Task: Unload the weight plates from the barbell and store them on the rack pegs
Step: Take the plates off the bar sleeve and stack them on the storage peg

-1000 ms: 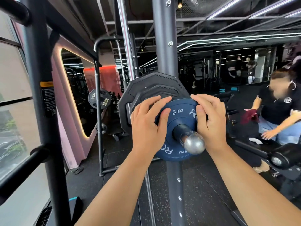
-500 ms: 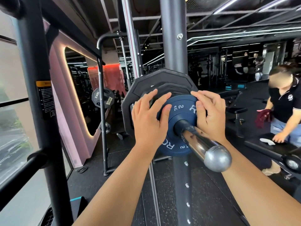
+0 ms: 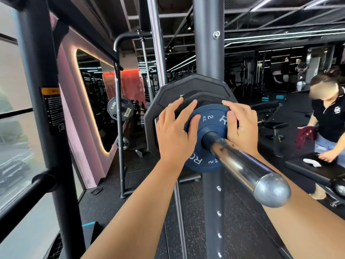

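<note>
Hands pinched the blue plate (image 3: 212, 119) at its rim, left hand (image 3: 173, 131) at 10 o'clock and right hand (image 3: 242, 125) at 2, probably to slide it squarely along the barbell sleeve (image 3: 240, 167), away from the black plate (image 3: 186, 86) it sat against.

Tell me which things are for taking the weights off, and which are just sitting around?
For the job: blue 2 kg plate, big black plate behind it, barbell sleeve, left hand, right hand.
Just around: workout bench, white cloth, dark red towel, wall mirror.
</note>
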